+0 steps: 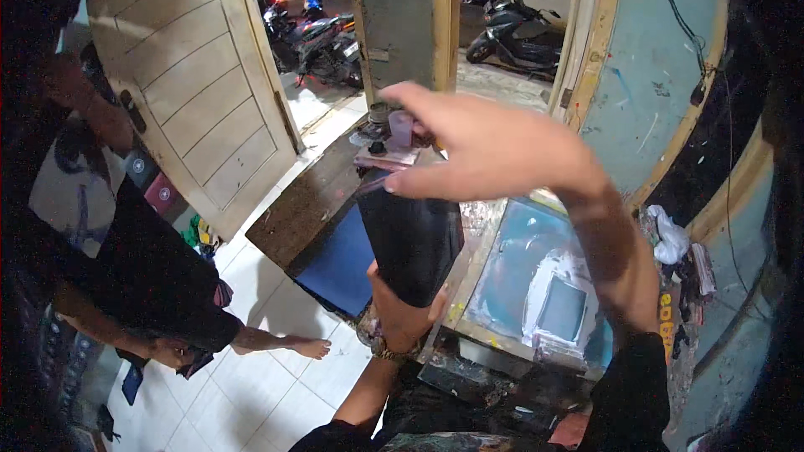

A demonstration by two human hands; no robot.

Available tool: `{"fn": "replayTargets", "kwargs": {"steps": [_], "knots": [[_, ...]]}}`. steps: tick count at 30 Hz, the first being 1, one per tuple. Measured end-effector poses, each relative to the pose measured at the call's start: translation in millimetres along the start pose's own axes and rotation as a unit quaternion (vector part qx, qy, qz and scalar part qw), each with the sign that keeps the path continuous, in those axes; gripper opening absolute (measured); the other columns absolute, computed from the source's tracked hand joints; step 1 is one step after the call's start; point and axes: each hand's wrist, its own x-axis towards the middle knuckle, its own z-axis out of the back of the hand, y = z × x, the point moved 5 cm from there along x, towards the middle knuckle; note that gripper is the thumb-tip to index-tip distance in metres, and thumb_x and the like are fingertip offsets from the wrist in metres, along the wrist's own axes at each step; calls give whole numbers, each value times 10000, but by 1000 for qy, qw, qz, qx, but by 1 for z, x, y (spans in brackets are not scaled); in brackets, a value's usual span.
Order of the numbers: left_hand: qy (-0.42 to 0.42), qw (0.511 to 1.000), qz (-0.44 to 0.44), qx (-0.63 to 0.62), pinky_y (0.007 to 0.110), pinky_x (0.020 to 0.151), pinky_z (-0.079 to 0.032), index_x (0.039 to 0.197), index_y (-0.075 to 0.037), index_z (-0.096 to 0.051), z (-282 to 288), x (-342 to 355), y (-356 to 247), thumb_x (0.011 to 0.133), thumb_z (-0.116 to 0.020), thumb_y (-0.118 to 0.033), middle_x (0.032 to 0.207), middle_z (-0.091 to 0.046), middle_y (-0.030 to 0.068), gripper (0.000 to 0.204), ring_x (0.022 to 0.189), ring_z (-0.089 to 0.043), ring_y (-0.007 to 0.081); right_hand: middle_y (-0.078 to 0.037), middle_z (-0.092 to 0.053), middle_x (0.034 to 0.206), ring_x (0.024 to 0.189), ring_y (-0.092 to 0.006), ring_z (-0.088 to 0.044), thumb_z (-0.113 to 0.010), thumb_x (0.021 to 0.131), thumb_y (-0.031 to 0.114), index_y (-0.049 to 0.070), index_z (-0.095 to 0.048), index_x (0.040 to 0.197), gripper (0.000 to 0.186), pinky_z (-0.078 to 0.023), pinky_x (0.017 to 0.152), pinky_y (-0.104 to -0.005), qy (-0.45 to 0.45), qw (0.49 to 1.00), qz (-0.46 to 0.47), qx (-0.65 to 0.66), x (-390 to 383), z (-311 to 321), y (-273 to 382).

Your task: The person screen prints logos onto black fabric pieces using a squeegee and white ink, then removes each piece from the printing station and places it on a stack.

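Observation:
My left hand (406, 318) is closed around the lower end of a black flat piece (410, 238), with a thumb along its left side. The piece is tilted, and whether it is cloth or board I cannot tell. Above its top edge, my right hand (481, 146) is stretched out, fingers and thumb apart. The thumb overlaps the edge of the black piece in view; contact cannot be told. Beside them lies a printing screen (494, 276) with light-blue mesh, white paste smeared round a rectangular area.
A blue panel (339, 264) lies on the worn wooden table (293, 213). Small containers (381, 113) stand at its far end. At left another person (159, 264) stands barefoot on white tiles. Motorbikes (523, 33) are beyond the open doorway. A white plastic bag (667, 234) lies right.

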Motion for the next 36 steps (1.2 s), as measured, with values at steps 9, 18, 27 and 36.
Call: {"fn": "replayTargets", "kwargs": {"steps": [9, 18, 27, 36], "knots": [[-33, 999, 8, -41, 495, 1050, -423, 1435, 19, -311, -7, -10, -17, 630, -928, -246, 1264, -491, 213, 1048, 1180, -536, 380, -208, -757, 841, 677, -262, -767, -646, 1008, 244, -127, -698, 925, 384, -632, 565, -362, 404, 908, -110, 3, 21, -18, -32], [-29, 999, 16, -12, 496, 1079, -401, 1448, 42, -278, -8, -24, -1, 579, -971, -283, 1322, -473, 235, 1159, 1235, -515, 378, -224, -741, 829, 674, -288, -767, -661, 986, 270, -147, -699, 1009, 420, -629, 562, -371, 462, 878, -122, -43, 26, -45, -31], [84, 949, 228, -202, 366, 1028, -497, 1422, 4, -429, 45, -82, 114, 798, -881, -116, 1317, -621, 131, 779, 1119, -646, 252, -204, -755, 904, 786, -267, -724, -720, 952, 292, -94, -695, 1084, 410, -559, 701, -410, 349, 931, 84, 65, 18, -37, -62], [-86, 829, 381, -401, 403, 1101, -462, 1418, 8, -533, 77, -110, 107, 957, -736, -64, 1402, -627, 119, 509, 1253, -605, 243, -173, -744, 1110, 972, -191, -681, -695, 1005, 354, -33, -649, 1252, 461, -553, 863, -365, 236, 964, -48, 114, -24, -112, -167]]}}
